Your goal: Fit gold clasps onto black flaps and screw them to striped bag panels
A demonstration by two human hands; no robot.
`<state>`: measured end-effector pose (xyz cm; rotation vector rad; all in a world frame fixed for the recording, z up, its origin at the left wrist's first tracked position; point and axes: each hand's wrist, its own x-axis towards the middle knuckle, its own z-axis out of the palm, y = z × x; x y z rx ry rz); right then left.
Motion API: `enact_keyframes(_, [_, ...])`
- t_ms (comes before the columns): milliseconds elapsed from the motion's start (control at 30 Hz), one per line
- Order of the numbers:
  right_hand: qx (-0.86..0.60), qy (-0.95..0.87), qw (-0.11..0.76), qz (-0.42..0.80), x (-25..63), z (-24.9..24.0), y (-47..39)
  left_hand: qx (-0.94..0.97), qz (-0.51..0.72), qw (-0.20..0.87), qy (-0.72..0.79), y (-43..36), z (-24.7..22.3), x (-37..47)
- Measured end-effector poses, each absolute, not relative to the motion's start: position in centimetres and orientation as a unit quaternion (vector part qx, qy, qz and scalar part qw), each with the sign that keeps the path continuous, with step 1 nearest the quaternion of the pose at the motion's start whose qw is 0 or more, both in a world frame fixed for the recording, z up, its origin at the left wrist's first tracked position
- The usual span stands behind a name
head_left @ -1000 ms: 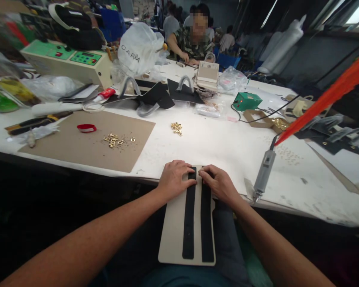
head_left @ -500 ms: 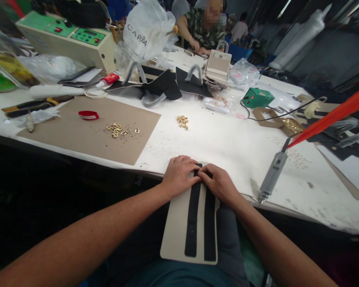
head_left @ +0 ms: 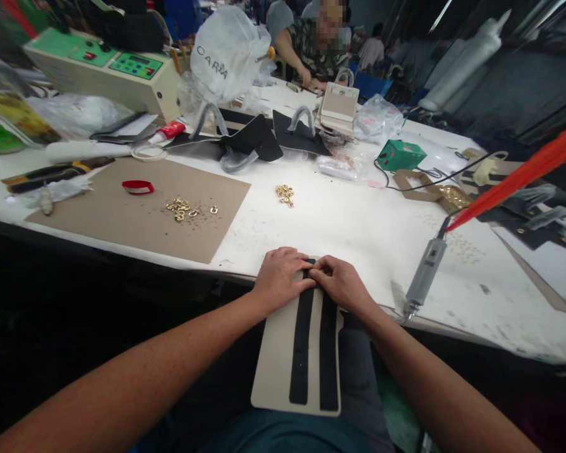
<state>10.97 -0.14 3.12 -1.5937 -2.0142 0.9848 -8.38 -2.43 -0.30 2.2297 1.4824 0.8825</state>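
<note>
A beige panel (head_left: 273,371) with rounded corners rests on my lap, its far end against the table edge. Two black straps run along it, the left strap (head_left: 300,352) with a small hole near its lower end and the right strap (head_left: 329,365) beside it. My left hand (head_left: 280,277) grips the panel's far end, its thumb on the left strap. At that strap's upper end my right hand (head_left: 338,283) pinches thumb and forefinger together; the fingers hide what is between them. Both hands almost touch.
Gold metal fittings (head_left: 284,195) lie on the white table (head_left: 353,233), with more on a brown board (head_left: 221,239). A grey electric screwdriver (head_left: 427,270) hangs at right from an orange cord (head_left: 523,167). Beyond are a green box (head_left: 400,155), black bag pieces (head_left: 259,138) and a co-worker (head_left: 311,56).
The whole view has shifted slightly. Both hands stay at the panel's far end, with only a very small movement of the right fingers on the strap.
</note>
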Motion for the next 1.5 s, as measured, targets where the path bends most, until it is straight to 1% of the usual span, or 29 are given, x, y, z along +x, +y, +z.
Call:
enact_keyframes(100, [-0.558,-0.711,0.229,0.362,11.2,3.4,-0.8,0.785,0.307,0.147,0.518,-2.5,-0.3,-8.4])
enact_keyframes(200, [-0.574,-0.67,0.308,0.357,12.6,4.2,-2.5,0.792,0.304,0.135,0.512,-2.6,-0.3,-8.4])
enact_keyframes(267, [-0.602,-0.653,0.365,0.278,14.8,4.7,-3.8,0.797,0.298,0.13,0.509,-2.7,-0.1,-8.5])
enact_keyframes(333, [-0.636,-0.638,0.409,0.147,18.0,4.9,-4.9,0.803,0.29,0.125,0.506,-2.7,0.1,-8.5])
enact_keyframes(400, [-0.666,-0.61,0.429,0.022,21.9,4.7,-5.3,0.808,0.282,0.119,0.504,-2.7,0.3,-8.6])
enact_keyframes(433, [-0.68,-0.593,0.43,-0.023,23.8,4.5,-5.2,0.809,0.279,0.117,0.504,-2.6,0.4,-8.6])
enact_keyframes(500, [-0.713,-0.561,0.418,-0.055,27.1,3.8,-4.6,0.81,0.275,0.115,0.505,-2.6,0.4,-8.6])
enact_keyframes(567, [-0.758,-0.532,0.377,0.0,29.1,3.3,-3.7,0.809,0.277,0.115,0.506,-2.6,0.4,-8.6])
enact_keyframes(667, [-0.806,-0.498,0.292,0.128,29.7,2.9,-2.4,0.806,0.278,0.118,0.509,-2.6,0.3,-8.6])
enact_keyframes(700, [-0.807,-0.486,0.289,0.17,29.3,3.0,-2.2,0.806,0.278,0.12,0.509,-2.6,0.3,-8.6])
enact_keyframes(733, [-0.797,-0.47,0.313,0.217,28.7,3.3,-2.0,0.805,0.277,0.122,0.51,-2.7,0.3,-8.6])
enact_keyframes(767, [-0.77,-0.45,0.36,0.273,27.8,3.6,-1.8,0.805,0.277,0.125,0.509,-2.7,0.3,-8.6])
enact_keyframes(833, [-0.676,-0.406,0.476,0.389,25.3,4.7,-1.7,0.804,0.279,0.13,0.509,-2.7,0.3,-8.6])
enact_keyframes(900, [-0.571,-0.39,0.557,0.459,21.9,6.3,-1.6,0.802,0.281,0.133,0.51,-2.6,0.2,-8.7])
enact_keyframes(1000, [-0.468,-0.413,0.607,0.491,16.1,8.7,-1.2,0.804,0.278,0.133,0.509,-2.5,0.2,-8.7])
enact_keyframes(1100, [-0.409,-0.451,0.621,0.493,10.9,9.9,-0.5,0.806,0.277,0.134,0.506,-2.5,0.2,-8.7])
enact_keyframes(1267, [-0.368,-0.504,0.607,0.493,6.8,8.3,0.6,0.802,0.286,0.141,0.505,-2.5,-0.1,-8.8])
enact_keyframes(1500, [-0.367,-0.521,0.59,0.495,6.3,6.2,0.9,0.803,0.284,0.149,0.502,-2.5,-0.3,-8.8])
